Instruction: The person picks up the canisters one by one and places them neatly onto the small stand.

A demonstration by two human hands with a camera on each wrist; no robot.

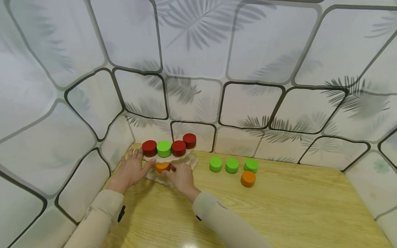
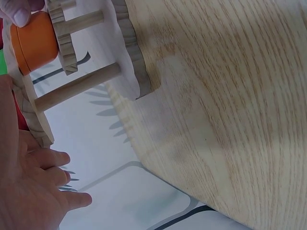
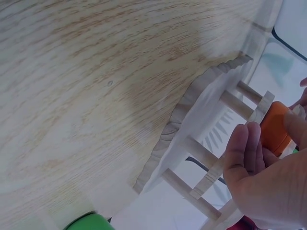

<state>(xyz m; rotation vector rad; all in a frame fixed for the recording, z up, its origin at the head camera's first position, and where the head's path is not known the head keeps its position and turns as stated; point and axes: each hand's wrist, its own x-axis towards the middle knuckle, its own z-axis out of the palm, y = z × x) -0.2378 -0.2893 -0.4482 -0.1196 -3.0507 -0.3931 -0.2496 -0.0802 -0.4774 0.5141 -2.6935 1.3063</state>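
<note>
A wooden tiered stand (image 1: 192, 160) with wavy-edged boards and round dowels (image 2: 79, 86) stands in the left back corner. Its top board carries red round boxes (image 1: 149, 148) and a green round box (image 1: 164, 149). My right hand (image 1: 182, 177) pinches an orange round box (image 3: 275, 128) at the lower, middle board, its thumb on one face and its fingers curled beside it. At the stand's left end my left hand (image 1: 131, 168) rests against the top board with fingers extended, its thumb near the leftmost red box. The thumb's contact is partly hidden.
To the right of the stand, several green round boxes (image 1: 232, 166) and an orange round box (image 1: 248, 179) lie on the wooden table (image 1: 286, 208). A patterned wall covering (image 1: 197, 98) closes off the back and both sides, close behind the stand.
</note>
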